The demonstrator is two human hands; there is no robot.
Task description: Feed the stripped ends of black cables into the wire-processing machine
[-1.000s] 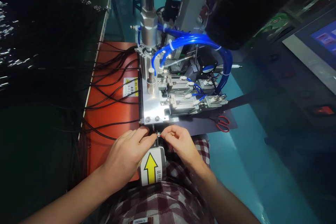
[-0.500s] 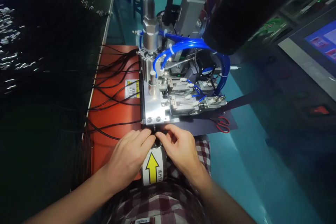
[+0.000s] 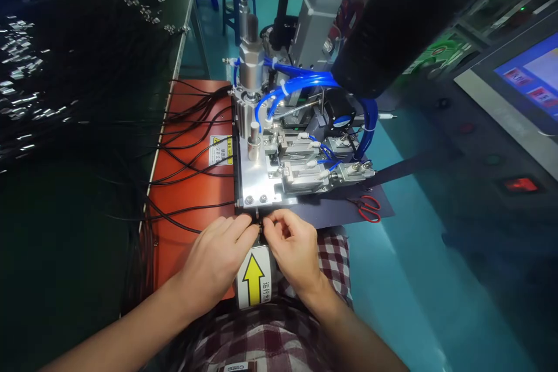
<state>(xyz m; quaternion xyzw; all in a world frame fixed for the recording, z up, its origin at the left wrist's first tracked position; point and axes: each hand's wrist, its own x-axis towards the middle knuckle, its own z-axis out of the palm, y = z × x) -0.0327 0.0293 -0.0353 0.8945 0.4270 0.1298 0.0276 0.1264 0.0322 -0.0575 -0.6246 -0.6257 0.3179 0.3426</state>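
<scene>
My left hand [image 3: 221, 253] is closed, its fingertips pressed together at the front of a pneumatic machine [image 3: 257, 180]. Opposite it, my right hand [image 3: 295, 250] curls in a pinch, with thumb and forefinger nearly meeting my left fingertips. Both sit just below the bright metal plate, over a narrow dark track. Something small and dark shows between the fingertips, too little of it to name. Under the hands is a white label [image 3: 254, 279] with a yellow arrow pointing away from me. Several black cables [image 3: 192, 209] run in from the left toward the machine.
An orange-red board [image 3: 183, 256] lies left of the machine, beside a dark bench piled with small shiny pieces [image 3: 26, 75]. Red-handled scissors [image 3: 369, 208] rest on a dark sheet at right. Blue air hoses [image 3: 314, 78] arch overhead. A control panel screen [image 3: 538, 81] stands at far right.
My right hand has drawn in slightly, its forefinger curling back beside the thumb. My left hand stays almost in place. The view has tilted a little.
</scene>
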